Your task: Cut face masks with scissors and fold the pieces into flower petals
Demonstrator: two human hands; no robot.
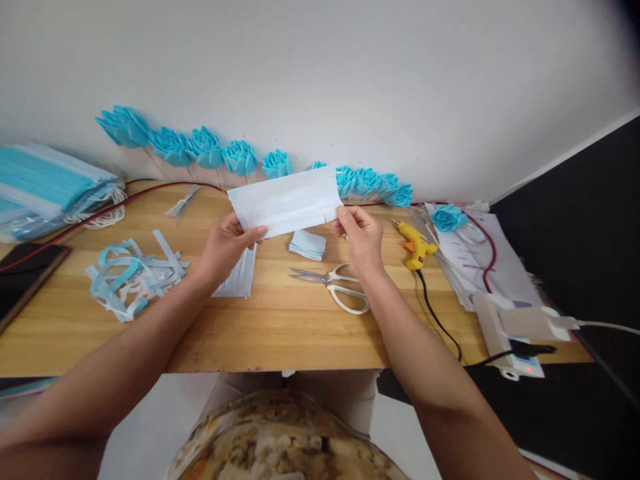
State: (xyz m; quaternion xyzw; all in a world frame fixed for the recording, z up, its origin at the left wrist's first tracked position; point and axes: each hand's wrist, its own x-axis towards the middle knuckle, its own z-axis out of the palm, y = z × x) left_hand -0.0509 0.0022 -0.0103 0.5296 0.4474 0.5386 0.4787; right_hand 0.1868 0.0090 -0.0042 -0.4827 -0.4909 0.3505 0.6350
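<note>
Both of my hands hold up a pale blue-white mask sheet (286, 201) above the wooden table (280, 327). My left hand (227, 243) pinches its lower left corner and my right hand (361, 235) pinches its lower right corner. The sheet is stretched flat between them, slightly tilted. Below it on the table lie a small stack of cut blue squares (307, 244), another flat mask piece (237, 279) under my left wrist, and white-handled scissors (336, 287) near my right wrist.
Blue fabric flowers (200, 147) line the wall. A stack of blue masks (45, 187) sits far left, cut strips and ear loops (133, 273) beside it, a dark phone (25, 277) at the left edge. A yellow glue gun (417, 245), papers and a power strip (505, 333) lie right.
</note>
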